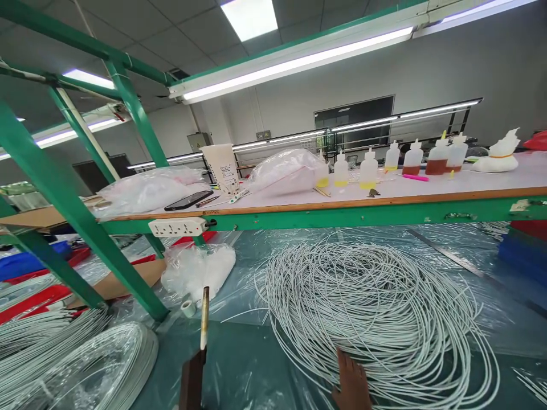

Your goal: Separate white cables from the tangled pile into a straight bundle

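Observation:
My left hand, dark at the bottom of the view, is closed around the lower end of a slim rod. The rod points upward, pale at its base and brownish towards the tip; its exact kind is unclear. My right hand lies on the near edge of a large loose coil of thin pale grey cable, its fingers stretched forward and the thumb out to the side. One loose cable end sticks out to the left of the coil.
Beyond the coil runs a shelf with squeeze bottles, plastic bags and a phone. A power strip hangs from its edge. Green posts and further cable coils stand left. A metal ruler lies behind.

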`<state>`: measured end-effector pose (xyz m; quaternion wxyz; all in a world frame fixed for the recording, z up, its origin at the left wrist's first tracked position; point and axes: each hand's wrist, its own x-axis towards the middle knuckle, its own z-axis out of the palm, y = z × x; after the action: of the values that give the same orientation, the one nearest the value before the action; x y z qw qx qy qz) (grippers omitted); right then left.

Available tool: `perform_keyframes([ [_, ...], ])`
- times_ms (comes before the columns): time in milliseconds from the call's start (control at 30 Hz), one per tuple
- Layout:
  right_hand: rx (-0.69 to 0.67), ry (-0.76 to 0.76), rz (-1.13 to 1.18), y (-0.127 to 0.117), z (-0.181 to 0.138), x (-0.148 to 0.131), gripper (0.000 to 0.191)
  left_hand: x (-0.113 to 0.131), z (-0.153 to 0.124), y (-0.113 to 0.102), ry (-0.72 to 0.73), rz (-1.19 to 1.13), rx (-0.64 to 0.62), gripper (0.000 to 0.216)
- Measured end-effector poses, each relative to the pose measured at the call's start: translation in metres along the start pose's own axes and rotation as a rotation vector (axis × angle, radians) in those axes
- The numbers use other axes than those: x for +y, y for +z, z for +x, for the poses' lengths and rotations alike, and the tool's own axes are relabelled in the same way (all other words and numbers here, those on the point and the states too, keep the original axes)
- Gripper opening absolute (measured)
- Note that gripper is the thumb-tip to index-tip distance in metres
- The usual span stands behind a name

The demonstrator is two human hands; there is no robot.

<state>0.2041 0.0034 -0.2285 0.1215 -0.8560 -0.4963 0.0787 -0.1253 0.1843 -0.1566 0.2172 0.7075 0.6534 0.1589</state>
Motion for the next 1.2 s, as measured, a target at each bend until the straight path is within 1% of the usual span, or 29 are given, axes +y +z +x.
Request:
perform_keyframes([
  [67,-0.069,-0.036,0.028,-0.006,0.002,-0.003,0.065,0.001,0.003,-0.002,0.001,-0.001,-0.03,0.025],
  [133,-0.103,-0.065,0.046,-0.01,0.006,-0.005,0.067,0.003,0.006,-0.004,-0.004,-0.003,-0.061,0.021],
  [233,-0.147,-0.09,0.035,-0.012,0.01,-0.006,0.074,0.005,0.009,-0.006,-0.014,-0.005,-0.101,0.021],
  [300,-0.167,-0.101,0.018,-0.011,0.013,-0.006,0.071,0.006,0.01,-0.008,-0.013,-0.008,-0.113,0.025],
  [467,-0.266,-0.126,0.009,-0.011,0.021,-0.008,0.059,0.008,0.01,-0.009,-0.002,-0.028,-0.101,0.019],
  [533,-0.29,-0.127,0.027,-0.014,0.02,-0.009,0.055,0.009,0.009,-0.008,0.003,-0.035,-0.089,0.02],
  [700,-0.321,-0.13,0.111,-0.025,0.015,-0.004,0.057,0.009,0.005,-0.008,0.003,-0.029,-0.057,0.017],
  [733,-0.331,-0.125,0.128,-0.028,0.016,-0.002,0.052,0.009,0.005,-0.009,0.003,-0.027,-0.056,0.017],
  [833,-0.377,-0.111,0.192,-0.04,0.022,0.004,0.027,0.009,0.005,-0.012,0.008,-0.024,-0.059,0.019],
  [900,-0.398,-0.127,0.254,-0.056,0.029,0.005,0.012,0.01,0.005,-0.015,0.014,-0.023,-0.062,0.021],
  [933,-0.4,-0.145,0.291,-0.068,0.034,0.004,0.006,0.011,0.004,-0.015,0.017,-0.024,-0.064,0.021],
  [967,-0.39,-0.17,0.332,-0.083,0.04,0.003,0.005,0.011,0.004,-0.016,0.021,-0.027,-0.069,0.021],
  [1033,-0.325,-0.227,0.428,-0.124,0.057,0.002,0.015,0.012,0.002,-0.016,0.029,-0.036,-0.081,0.02],
  [1100,-0.192,-0.266,0.535,-0.171,0.078,0.003,0.023,0.014,-0.001,-0.016,0.036,-0.048,-0.097,0.018],
  [1133,-0.116,-0.277,0.581,-0.194,0.089,0.005,0.032,0.014,-0.003,-0.016,0.041,-0.055,-0.11,0.018],
  [1167,-0.057,-0.28,0.615,-0.212,0.097,0.007,0.037,0.015,-0.005,-0.015,0.048,-0.062,-0.13,0.019],
  [1200,-0.018,-0.285,0.636,-0.225,0.104,0.011,0.041,0.016,-0.007,-0.015,0.058,-0.071,-0.154,0.021],
])
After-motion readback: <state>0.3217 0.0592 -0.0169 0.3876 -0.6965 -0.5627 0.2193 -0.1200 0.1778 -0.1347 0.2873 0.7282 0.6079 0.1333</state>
